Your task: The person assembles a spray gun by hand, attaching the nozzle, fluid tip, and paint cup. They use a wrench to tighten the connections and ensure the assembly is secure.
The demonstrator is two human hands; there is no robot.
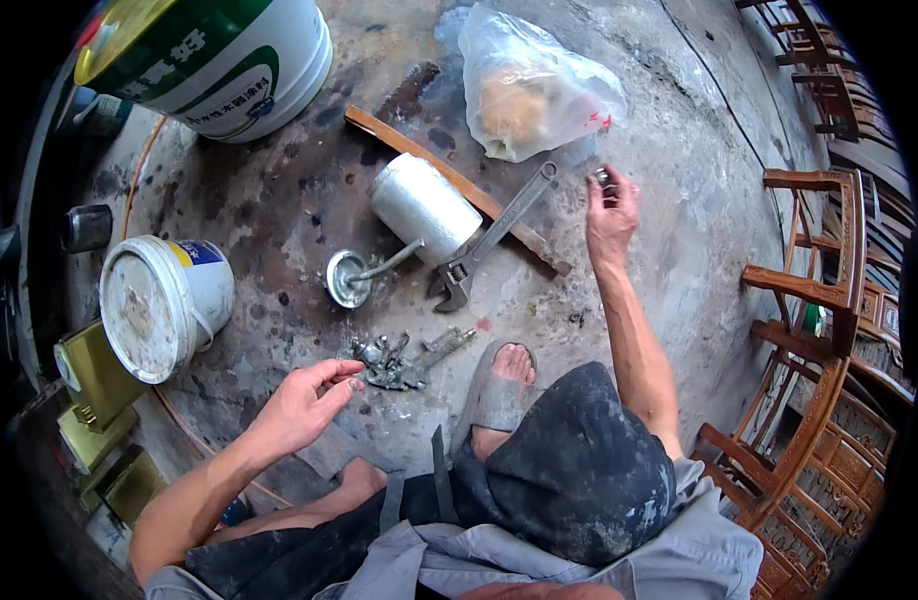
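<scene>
— What is the setting?
— A stained concrete floor (669,100), with carved wooden chairs (807,289) along the right and a wooden strip (379,131) lying near the middle.
— And the containers?
— A green-and-white bucket (289,70), upper left, and a lidded white tub (207,288) nearer. A translucent bag (559,85) holds something tan; a silver cup (426,210) hides its contents.
— The hands?
— Near the bag, the right hand (614,220) grips a small metal part (603,178) in its fingertips. The left hand (304,402), loosely curled, hangs beside grimy metal pieces (394,368) on the floor; whether it pinches anything, I cannot tell.
</scene>
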